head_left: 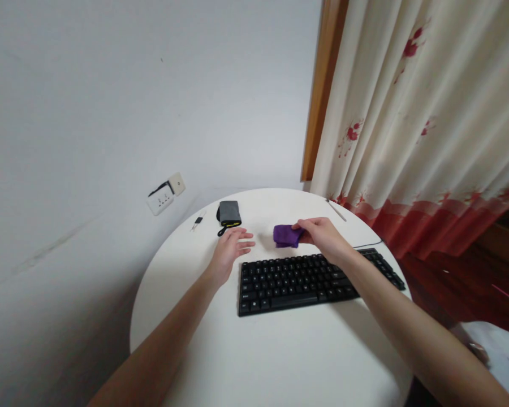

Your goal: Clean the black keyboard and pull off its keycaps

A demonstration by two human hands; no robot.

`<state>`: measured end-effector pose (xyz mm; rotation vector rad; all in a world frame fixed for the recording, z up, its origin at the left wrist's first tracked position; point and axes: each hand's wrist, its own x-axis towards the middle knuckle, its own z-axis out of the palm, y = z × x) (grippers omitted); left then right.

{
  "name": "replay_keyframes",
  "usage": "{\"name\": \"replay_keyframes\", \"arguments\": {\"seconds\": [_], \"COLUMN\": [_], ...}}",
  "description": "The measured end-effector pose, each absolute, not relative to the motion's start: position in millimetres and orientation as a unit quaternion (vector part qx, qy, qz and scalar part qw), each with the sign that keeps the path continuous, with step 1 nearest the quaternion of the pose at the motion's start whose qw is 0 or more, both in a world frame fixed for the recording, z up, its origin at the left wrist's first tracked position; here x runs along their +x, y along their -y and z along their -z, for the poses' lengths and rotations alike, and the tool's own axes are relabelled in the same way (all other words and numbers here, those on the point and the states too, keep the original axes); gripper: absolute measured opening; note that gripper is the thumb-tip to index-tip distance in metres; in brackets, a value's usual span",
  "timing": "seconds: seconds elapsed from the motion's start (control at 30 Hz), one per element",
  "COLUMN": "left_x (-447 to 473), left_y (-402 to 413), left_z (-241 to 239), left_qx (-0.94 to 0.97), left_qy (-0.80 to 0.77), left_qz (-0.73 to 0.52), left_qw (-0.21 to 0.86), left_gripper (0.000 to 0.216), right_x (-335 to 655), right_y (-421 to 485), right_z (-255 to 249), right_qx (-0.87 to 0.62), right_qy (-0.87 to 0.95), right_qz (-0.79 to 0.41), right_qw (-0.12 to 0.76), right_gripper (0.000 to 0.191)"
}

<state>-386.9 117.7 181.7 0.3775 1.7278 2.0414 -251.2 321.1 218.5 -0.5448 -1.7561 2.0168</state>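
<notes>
From my remote seat, the pale characters on the black keyboard (297, 285) are the only writing I can pick out, and they are too small for me to read. The right hand (300, 230) is clamped on a folded purple cloth (284, 236), pinching its right side between thumb and fingers; I see the cloth on the far side of the keyboard, near the middle of the white worktop (220, 356), though I cannot tell whether its lower edge touches the surface. The left hand (237, 243) has its fingers apart and grips nothing, just on the near side of a grey pouch (229, 213) with a black loop. That pouch lies close to the far left edge, with a small black item on a pale cord (198, 220) to its left. A pen-like stick (337, 211) lies near the far right edge. For moving, I read a wide strip of worktop between the keyboard and the near side, and another gap between the two hands. The keyboard's right end comes close to the curved right edge, with the right forearm crossing above it.
</notes>
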Motion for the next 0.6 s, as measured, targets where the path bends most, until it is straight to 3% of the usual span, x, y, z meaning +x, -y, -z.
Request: {"name": "replay_keyframes", "arguments": {"seconds": [0.2,0.43,0.6], "left_x": [-398.5,-418.3,-428.8], "left_y": [-112.6,-110.1,-107.6], "left_z": [-183.0,-175.3,-171.1], "left_qx": [0.170,0.182,0.171], "left_qy": [-0.662,-0.689,-0.706], "left_qz": [-0.718,-0.698,-0.685], "left_qw": [0.133,0.068,0.053], "left_gripper": [0.027,0.032,0.028], "right_x": [-296.1,-342.6,-332.7], "right_y": [-420.2,-500.6,-514.4], "right_z": [-226.6,-216.4,-181.8], "right_qx": [-0.337,-0.403,-0.465], "right_qy": [0.611,0.570,0.592], "right_qz": [-0.672,-0.637,-0.591], "right_qw": [0.249,0.328,0.290], "right_gripper": [0.012,0.008,0.036]}}
